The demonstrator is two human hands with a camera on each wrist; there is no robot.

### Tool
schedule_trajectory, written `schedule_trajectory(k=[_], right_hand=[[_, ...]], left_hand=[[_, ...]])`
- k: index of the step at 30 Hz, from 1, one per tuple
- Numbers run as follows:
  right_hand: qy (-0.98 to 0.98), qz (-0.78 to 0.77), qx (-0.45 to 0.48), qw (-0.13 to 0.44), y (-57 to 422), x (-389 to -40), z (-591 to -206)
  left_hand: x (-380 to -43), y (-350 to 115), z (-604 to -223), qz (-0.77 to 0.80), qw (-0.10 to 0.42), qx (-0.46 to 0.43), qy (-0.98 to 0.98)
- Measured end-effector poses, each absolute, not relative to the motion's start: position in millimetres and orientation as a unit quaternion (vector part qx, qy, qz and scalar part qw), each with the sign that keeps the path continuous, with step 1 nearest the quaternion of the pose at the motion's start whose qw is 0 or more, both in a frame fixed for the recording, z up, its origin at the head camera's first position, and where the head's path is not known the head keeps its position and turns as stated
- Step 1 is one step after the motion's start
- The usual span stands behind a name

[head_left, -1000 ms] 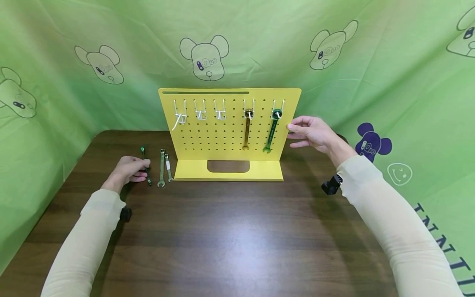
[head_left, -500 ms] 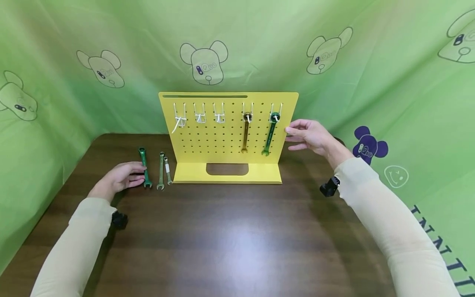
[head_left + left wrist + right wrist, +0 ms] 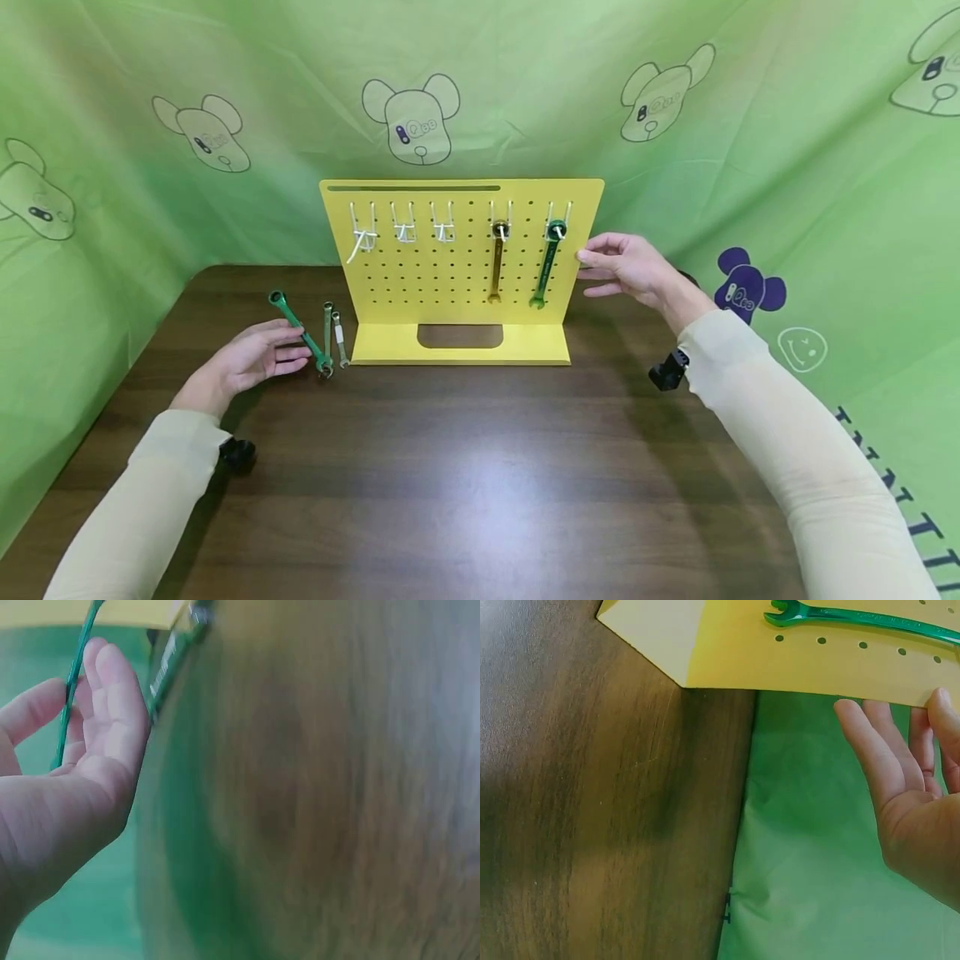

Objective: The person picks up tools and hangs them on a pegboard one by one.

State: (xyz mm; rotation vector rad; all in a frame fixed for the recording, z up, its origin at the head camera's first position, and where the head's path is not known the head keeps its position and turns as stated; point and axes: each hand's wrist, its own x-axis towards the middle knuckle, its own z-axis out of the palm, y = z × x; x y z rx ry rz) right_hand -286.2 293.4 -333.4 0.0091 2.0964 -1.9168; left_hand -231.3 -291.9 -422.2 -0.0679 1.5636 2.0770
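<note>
Left hand (image 3: 255,358) pinches green combination wrench (image 3: 309,342) between thumb and fingers, off pegboard's (image 3: 427,312) left edge; ring end slants toward table's (image 3: 420,483) far-left corner, forked end over silver wrench (image 3: 327,325), contact unclear. Leftmost white hook (image 3: 363,238) lies rightward beyond grip, left hand nearer. Right hand (image 3: 630,271) pinches pegboard's right edge. Tabletop stretches wide before pegboard's front edge.

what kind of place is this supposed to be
Probably a small screened-off work area, perhaps staged for demonstrations: printed green fabric hangs behind and beside a dark wood-look table, and a yellow pegboard with two hanging wrenches stands on it.
</note>
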Motion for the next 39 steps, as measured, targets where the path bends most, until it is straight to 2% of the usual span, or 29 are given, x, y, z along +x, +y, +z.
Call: schedule_trajectory(k=[10,19,27,32,39], right_hand=[[0.806,-0.575,-0.046,0.131,292,-289,-323],[0.671,-0.734,-0.044,0.088,289,-290,-329],[0.653,-0.752,-0.061,0.062,285,-289,-338],[0.666,-0.739,-0.062,0.085,287,-291,-335],[0.693,-0.705,-0.026,0.147,290,-291,-320]], left_hand=[[-222,-258,-413,0.72,0.27,0.038,0.638],[-214,-220,-402,0.686,0.238,0.118,0.678],[-212,-188,-392,0.658,0.234,0.159,0.698],[-219,-171,-383,0.645,0.225,0.176,0.709],[-229,-147,-369,0.63,0.218,0.183,0.723]])
